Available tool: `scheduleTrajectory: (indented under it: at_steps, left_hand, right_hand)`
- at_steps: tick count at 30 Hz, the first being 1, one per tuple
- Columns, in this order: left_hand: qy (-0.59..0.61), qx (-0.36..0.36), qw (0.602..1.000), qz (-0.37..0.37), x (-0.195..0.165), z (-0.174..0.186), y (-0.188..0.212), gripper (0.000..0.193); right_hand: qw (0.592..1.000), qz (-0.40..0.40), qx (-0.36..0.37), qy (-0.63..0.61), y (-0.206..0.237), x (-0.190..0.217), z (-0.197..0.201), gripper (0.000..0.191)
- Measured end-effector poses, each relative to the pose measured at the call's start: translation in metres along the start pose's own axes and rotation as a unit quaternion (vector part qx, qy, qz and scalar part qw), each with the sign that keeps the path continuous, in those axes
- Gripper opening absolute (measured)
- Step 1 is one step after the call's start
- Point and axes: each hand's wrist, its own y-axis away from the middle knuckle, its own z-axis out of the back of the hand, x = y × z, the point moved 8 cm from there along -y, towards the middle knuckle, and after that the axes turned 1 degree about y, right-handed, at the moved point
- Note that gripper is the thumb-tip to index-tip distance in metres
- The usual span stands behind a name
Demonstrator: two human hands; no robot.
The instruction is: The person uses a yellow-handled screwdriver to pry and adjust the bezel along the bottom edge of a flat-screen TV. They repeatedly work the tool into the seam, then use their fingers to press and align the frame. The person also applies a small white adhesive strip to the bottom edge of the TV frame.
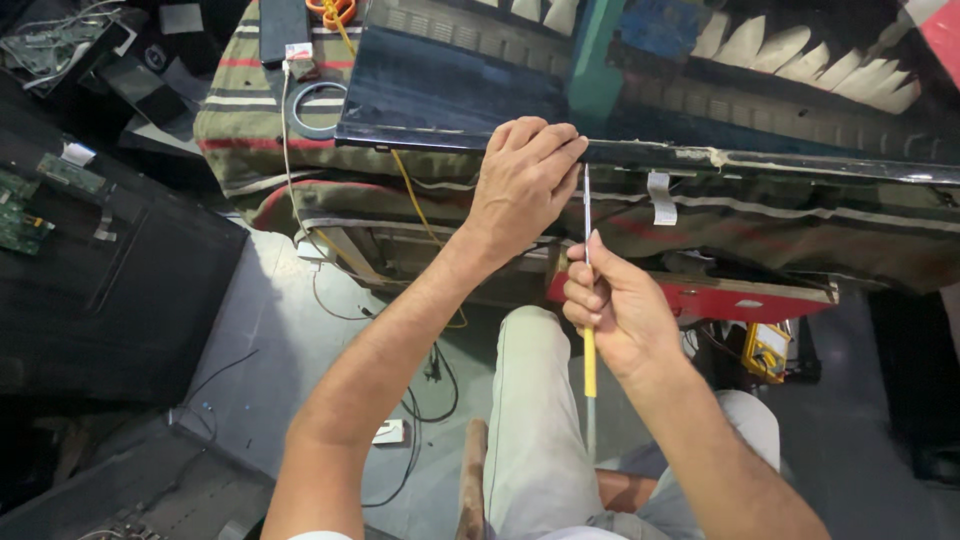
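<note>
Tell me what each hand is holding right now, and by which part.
The right hand grips a thin yellow-handled tool around its handle, tip at the dark panel's edge. The left hand holds nothing; its fingers rest on that panel edge.

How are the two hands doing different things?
The left hand rests high on the dark panel's edge, fingers curled over it; the right hand sits lower, fist closed round a yellow-handled screwdriver. The left holds no tool; the right does. Both are bare.
</note>
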Motion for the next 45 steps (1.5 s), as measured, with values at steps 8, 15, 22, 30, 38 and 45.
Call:
scheduleTrajectory:
  at_steps: [8, 15, 22, 30, 38, 45]
  left_hand:
    - [-0.005, 0.002, 1.000, -0.003, -0.002, 0.002, 0.002, 0.028]
    - [-0.005, 0.004, 1.000, -0.004, -0.002, 0.004, 0.001, 0.027]
    - [0.006, -0.001, 1.000, -0.001, -0.003, 0.012, -0.002, 0.030]
    - [0.385, -0.262, 0.802, 0.375, 0.011, 0.002, 0.085, 0.020]
    - [0.610, -0.313, 0.539, 0.488, 0.019, -0.086, 0.093, 0.033]
    - [0.680, -0.305, 0.464, 0.478, 0.014, -0.116, 0.069, 0.022]
  right_hand:
    - [1.000, -0.008, -0.003, 0.006, 0.003, 0.011, -0.005, 0.020]
    - [1.000, -0.014, -0.009, -0.009, -0.013, 0.013, 0.000, 0.020]
    - [1.000, 0.010, 0.004, 0.015, -0.013, 0.016, -0.003, 0.022]
    - [0.999, 0.010, -0.018, 0.044, -0.007, 0.024, -0.001, 0.019]
    - [0.998, 0.022, -0.036, 0.037, -0.007, 0.029, 0.005, 0.021]
    - [0.997, 0.043, -0.030, 0.050, -0.004, 0.034, 0.005, 0.025]
